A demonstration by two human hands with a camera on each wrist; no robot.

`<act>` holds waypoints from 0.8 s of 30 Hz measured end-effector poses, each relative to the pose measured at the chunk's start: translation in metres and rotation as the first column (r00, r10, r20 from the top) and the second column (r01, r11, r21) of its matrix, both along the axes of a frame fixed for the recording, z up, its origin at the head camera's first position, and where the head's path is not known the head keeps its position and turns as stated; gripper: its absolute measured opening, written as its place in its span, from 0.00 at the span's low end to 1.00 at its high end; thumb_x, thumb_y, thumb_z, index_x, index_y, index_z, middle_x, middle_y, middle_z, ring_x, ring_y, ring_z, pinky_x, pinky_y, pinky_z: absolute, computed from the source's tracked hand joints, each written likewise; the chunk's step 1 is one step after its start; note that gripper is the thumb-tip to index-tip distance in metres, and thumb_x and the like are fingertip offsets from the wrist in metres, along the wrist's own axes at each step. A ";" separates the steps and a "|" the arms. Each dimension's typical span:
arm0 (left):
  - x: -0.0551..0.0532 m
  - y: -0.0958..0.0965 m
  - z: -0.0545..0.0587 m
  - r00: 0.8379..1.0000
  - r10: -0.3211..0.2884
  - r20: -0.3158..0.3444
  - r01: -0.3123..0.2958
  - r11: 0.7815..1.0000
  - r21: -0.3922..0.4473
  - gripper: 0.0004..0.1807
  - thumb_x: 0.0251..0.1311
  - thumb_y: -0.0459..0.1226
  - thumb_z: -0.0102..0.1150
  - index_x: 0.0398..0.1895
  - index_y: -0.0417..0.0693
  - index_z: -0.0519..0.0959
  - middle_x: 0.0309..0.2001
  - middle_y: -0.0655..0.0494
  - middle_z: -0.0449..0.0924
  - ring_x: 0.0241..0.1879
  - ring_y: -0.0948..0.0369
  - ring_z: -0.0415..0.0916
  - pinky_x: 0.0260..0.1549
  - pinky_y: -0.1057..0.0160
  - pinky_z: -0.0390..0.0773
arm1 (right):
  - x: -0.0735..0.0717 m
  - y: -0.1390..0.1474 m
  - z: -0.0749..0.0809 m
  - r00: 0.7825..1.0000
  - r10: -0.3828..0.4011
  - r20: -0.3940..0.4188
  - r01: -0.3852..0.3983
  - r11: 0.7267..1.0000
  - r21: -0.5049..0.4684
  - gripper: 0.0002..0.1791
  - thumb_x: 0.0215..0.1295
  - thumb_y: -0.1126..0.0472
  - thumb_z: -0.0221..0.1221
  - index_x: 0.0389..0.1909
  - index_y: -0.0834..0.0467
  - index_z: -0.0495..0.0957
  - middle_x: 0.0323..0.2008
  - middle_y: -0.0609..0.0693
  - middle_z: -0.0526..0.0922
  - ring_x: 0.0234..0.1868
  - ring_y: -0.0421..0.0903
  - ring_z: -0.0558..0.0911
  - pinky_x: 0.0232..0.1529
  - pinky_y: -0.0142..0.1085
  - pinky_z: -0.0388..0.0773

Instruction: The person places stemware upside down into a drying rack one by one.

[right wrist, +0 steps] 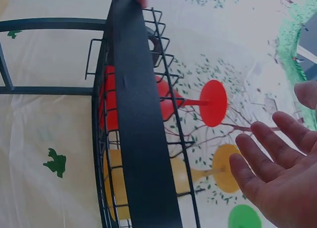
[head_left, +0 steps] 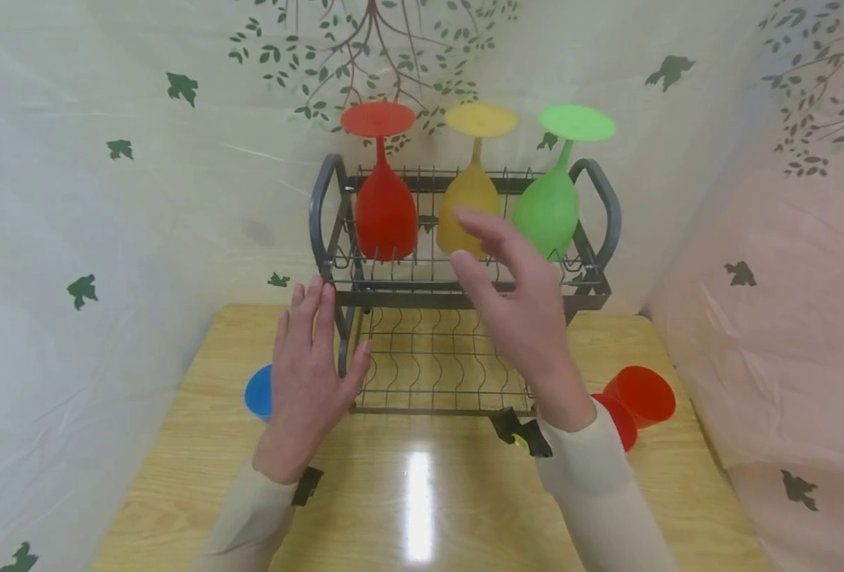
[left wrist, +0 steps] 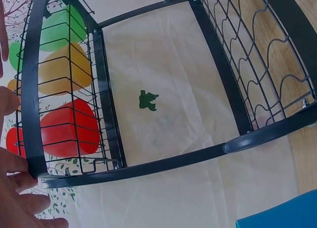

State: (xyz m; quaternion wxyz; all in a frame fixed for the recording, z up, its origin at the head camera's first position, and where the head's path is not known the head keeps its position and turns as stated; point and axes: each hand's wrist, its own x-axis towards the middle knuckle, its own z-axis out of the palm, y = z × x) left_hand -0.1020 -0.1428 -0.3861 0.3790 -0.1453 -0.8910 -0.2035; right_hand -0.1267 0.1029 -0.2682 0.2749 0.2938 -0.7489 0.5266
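Note:
A dark two-tier dish rack holds a red goblet, a yellow goblet and a green goblet upside down on its upper tier, with their round bases up. My left hand has its fingertips at the upper tier's front left corner, fingers straight; the left wrist view shows them right at the rack frame. My right hand hovers before the yellow goblet, covering part of it in the head view. Its fingers are loosely bent with nothing between them, apart from the goblets.
A blue cup stands left of the rack, partly behind my left hand. Two red cups are at the right, overlapping. The rack's wire lower tier sits close over the wooden table. A printed cloth hangs behind.

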 end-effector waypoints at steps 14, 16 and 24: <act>0.000 0.000 -0.001 1.000 0.002 -0.001 -0.002 1.000 -0.007 0.43 0.74 0.58 0.42 0.78 0.34 0.60 0.78 0.39 0.59 0.78 0.40 0.53 0.70 0.33 0.61 | 0.028 0.020 -0.021 0.997 -0.057 -0.048 0.057 0.998 -0.011 0.24 0.74 0.54 0.61 0.63 0.66 0.77 0.65 0.53 0.81 0.68 0.49 0.76 0.70 0.44 0.71; 0.000 0.000 -0.002 1.000 -0.001 -0.006 0.001 1.000 -0.007 0.43 0.75 0.58 0.41 0.78 0.34 0.59 0.79 0.39 0.58 0.78 0.40 0.53 0.70 0.33 0.62 | 0.032 0.022 -0.028 0.998 -0.054 -0.043 0.053 0.998 -0.018 0.24 0.74 0.56 0.61 0.64 0.66 0.77 0.64 0.55 0.81 0.68 0.50 0.76 0.71 0.44 0.70; 0.008 0.000 -0.004 0.999 -0.033 -0.015 0.034 0.999 0.015 0.42 0.77 0.58 0.38 0.78 0.34 0.60 0.80 0.41 0.55 0.79 0.41 0.51 0.72 0.35 0.60 | 0.049 0.025 -0.056 0.999 -0.049 0.016 0.050 0.999 -0.010 0.24 0.69 0.64 0.62 0.65 0.63 0.77 0.64 0.55 0.81 0.68 0.50 0.76 0.72 0.41 0.67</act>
